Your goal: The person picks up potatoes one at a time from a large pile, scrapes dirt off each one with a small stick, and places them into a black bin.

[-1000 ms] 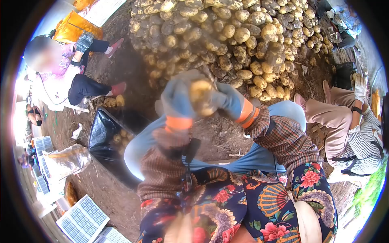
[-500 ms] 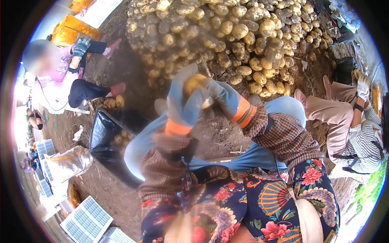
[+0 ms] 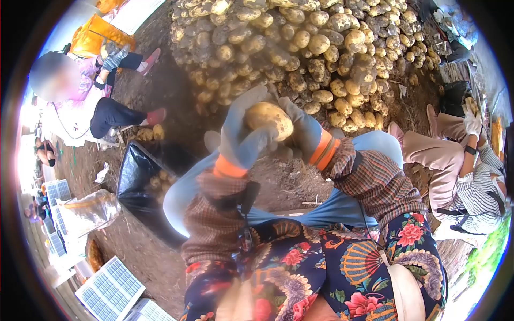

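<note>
A yellowish potato (image 3: 270,120) with brown soil marks sits between my two gloved hands, in front of the heap. My left hand (image 3: 236,128), in a grey-blue glove with an orange cuff, grips it from the left, fingers and thumb around it. On its right side, my right hand (image 3: 304,128) in a matching glove rests against it with bent fingers, partly hidden behind the potato. Beyond them spreads a large potato heap (image 3: 342,59), some of it blurred by smears on the lens.
To the left stands an open black bag (image 3: 134,179) with several potatoes inside. One co-worker (image 3: 72,96) sits at the upper left near an orange sack (image 3: 99,37); another person (image 3: 455,155) sits at the right. White printed sheets (image 3: 110,289) lie at the lower left.
The potato has turned and shows more of its face. My right hand has slid from over it to its right side. The left-hand co-worker's raised glove has shifted slightly.
</note>
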Demonstrator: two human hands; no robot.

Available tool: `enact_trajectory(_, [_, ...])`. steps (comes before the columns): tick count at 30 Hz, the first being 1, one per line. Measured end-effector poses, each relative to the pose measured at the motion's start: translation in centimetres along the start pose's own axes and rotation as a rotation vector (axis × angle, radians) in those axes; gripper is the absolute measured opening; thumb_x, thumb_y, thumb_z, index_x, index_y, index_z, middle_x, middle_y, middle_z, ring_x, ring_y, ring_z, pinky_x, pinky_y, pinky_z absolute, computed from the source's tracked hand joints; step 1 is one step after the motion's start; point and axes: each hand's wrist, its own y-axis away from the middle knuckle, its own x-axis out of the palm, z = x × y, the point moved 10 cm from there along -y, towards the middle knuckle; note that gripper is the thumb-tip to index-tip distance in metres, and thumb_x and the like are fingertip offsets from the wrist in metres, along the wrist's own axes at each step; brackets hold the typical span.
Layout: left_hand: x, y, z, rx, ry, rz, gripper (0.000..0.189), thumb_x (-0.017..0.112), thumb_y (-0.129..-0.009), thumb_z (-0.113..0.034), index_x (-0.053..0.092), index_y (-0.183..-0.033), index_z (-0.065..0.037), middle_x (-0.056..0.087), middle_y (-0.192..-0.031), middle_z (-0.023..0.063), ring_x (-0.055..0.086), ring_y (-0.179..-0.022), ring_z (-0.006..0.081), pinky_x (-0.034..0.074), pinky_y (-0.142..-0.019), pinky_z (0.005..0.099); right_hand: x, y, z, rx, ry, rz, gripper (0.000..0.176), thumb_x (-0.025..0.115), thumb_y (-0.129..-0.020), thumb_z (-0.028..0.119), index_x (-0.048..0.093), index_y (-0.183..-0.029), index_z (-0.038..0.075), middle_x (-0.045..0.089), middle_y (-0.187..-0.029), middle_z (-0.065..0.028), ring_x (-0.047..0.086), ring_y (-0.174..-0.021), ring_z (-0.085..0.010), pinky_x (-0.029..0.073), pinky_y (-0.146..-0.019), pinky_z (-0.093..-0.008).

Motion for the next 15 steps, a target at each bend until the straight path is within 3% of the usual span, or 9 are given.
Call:
enact_trajectory(2, [-0.4, 0.3, 0.4, -0.022, -0.097, -0.025, 0.060, 0.069, -0.089, -0.012, 0.047, -0.143, 0.005, 0.060, -0.134, 0.0188, 0.062, -0.116, 0.0233, 0.052, -0.099, 0.0365, -1.7, -0.4, 0.0, -0.099, 0.173, -0.063, 0.068, 0.044, -0.097, 0.074, 0.066, -0.109, 0.010, 0.066, -0.078, -0.0048, 0.056, -0.056, -0.0121, 0.039, -0.045, -0.0248])
enact_trajectory(4, [0.2, 0.6, 0.5, -0.071, -0.094, -0.075, 0.056, 0.068, -0.090, -0.007, 0.048, -0.141, 0.005, 0.061, -0.132, 0.0173, 0.062, -0.111, 0.0198, 0.052, -0.096, 0.0338, -1.6, -0.2, 0.0, -0.061, 0.207, -0.083, 0.069, 0.047, -0.096, 0.074, 0.067, -0.108, 0.009, 0.064, -0.076, -0.0041, 0.057, -0.057, -0.0123, 0.041, -0.048, -0.0260])
enact_trajectory(7, [0.2, 0.7, -1.0, 0.074, -0.191, -0.179, 0.042, 0.064, -0.095, -0.011, 0.056, -0.133, 0.006, 0.067, -0.117, 0.0146, 0.064, -0.100, 0.0159, 0.052, -0.090, 0.0299, -0.8, 0.1, 0.9, -0.096, 0.192, -0.129, 0.070, 0.050, -0.095, 0.073, 0.067, -0.109, 0.007, 0.062, -0.075, -0.0033, 0.056, -0.057, -0.0121, 0.042, -0.050, -0.0269])
enact_trajectory(11, [-3.0, 0.9, 2.2, -0.165, -0.061, -0.451, 0.032, 0.058, -0.101, -0.019, 0.065, -0.119, 0.007, 0.072, -0.100, 0.0138, 0.068, -0.089, 0.0187, 0.054, -0.085, 0.0300, 0.4, 0.4, 0.5, -0.123, 0.300, -0.125, 0.071, 0.051, -0.095, 0.073, 0.066, -0.117, 0.007, 0.062, -0.078, -0.0026, 0.054, -0.056, -0.0106, 0.040, -0.048, -0.0262])
enact_trajectory(13, [-3.5, 0.7, 3.2, -0.351, 0.158, -0.523, 0.032, 0.055, -0.103, -0.021, 0.068, -0.113, 0.006, 0.072, -0.093, 0.0140, 0.069, -0.086, 0.0208, 0.056, -0.083, 0.0319, 0.8, 0.1, -0.4, -0.055, 0.114, -0.028, 0.071, 0.053, -0.094, 0.073, 0.065, -0.120, 0.008, 0.063, -0.082, -0.0030, 0.055, -0.059, -0.0096, 0.039, -0.047, -0.0248])
enact_trajectory(15, [-4.1, 0.9, 4.4, -0.399, 0.308, -0.494, 0.028, 0.054, -0.103, -0.017, 0.067, -0.114, 0.005, 0.072, -0.105, 0.0159, 0.069, -0.094, 0.0242, 0.057, -0.082, 0.0340, 1.3, -0.1, -0.5, -0.020, -0.049, 0.116, 0.071, 0.054, -0.094, 0.072, 0.064, -0.123, 0.008, 0.064, -0.085, -0.0032, 0.056, -0.063, -0.0087, 0.038, -0.047, -0.0231])
